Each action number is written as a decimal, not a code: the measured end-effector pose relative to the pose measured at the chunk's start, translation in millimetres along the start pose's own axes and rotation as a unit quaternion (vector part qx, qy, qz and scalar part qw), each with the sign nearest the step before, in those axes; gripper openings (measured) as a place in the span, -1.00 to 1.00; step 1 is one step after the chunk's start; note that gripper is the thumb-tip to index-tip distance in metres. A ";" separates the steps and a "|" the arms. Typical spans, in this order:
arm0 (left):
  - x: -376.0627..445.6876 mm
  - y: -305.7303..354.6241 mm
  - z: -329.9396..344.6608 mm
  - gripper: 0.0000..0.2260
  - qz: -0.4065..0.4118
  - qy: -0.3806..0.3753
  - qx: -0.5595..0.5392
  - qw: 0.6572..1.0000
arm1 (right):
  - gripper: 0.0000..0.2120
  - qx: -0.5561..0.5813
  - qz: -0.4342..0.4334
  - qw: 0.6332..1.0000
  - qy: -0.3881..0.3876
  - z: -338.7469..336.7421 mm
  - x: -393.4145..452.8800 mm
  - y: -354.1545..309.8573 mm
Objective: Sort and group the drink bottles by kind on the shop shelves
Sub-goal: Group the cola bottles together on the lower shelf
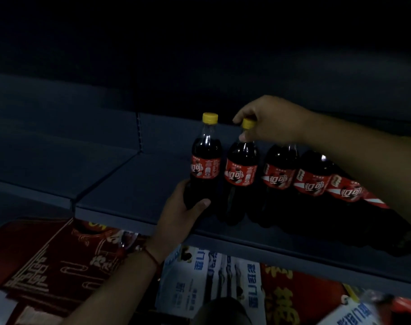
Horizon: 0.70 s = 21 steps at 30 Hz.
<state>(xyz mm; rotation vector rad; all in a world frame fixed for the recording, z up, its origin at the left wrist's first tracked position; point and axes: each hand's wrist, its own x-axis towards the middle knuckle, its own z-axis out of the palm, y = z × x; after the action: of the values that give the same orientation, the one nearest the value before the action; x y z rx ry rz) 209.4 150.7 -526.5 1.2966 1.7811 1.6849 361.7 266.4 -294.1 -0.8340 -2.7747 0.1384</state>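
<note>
Several cola bottles with red labels stand in a row on a dark grey shelf (134, 184). My left hand (183, 214) grips the lower body of the leftmost cola bottle (205, 160), which has a yellow cap. My right hand (267, 120) pinches the yellow cap of the second cola bottle (241, 170), right beside the first. Further cola bottles (312, 179) stretch to the right under my right forearm, their caps hidden.
The shelf's left half is bare, with a slotted upright (139, 132) at the back. Below the shelf edge lie red cartons (49, 261) and white-blue drink cases (199, 285). The upper area is dark.
</note>
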 end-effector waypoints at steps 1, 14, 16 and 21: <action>1.4 -1.6 2.8 -0.52 -0.003 0.002 0.001 1.000 | -0.53 -0.009 0.006 1.000 0.002 -0.4 -0.1 1.3; 13.6 -6.6 29.4 -0.52 0.012 0.011 0.012 1.000 | -0.17 -0.034 0.015 0.999 -0.035 -8.6 7.5 15.6; 13.3 -6.3 30.6 -0.50 0.011 0.017 0.015 1.000 | -0.19 -0.038 0.005 0.999 -0.025 -5.6 7.4 16.3; 15.4 -6.5 28.2 -0.46 0.019 0.007 0.041 0.999 | -0.28 -0.051 -0.028 0.998 0.010 4.8 0.8 23.7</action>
<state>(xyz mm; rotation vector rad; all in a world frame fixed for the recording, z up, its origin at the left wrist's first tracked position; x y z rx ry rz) 221.2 180.4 -533.8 1.3625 1.8631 1.6613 372.4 286.5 -302.3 -0.7755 -2.8036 -0.0226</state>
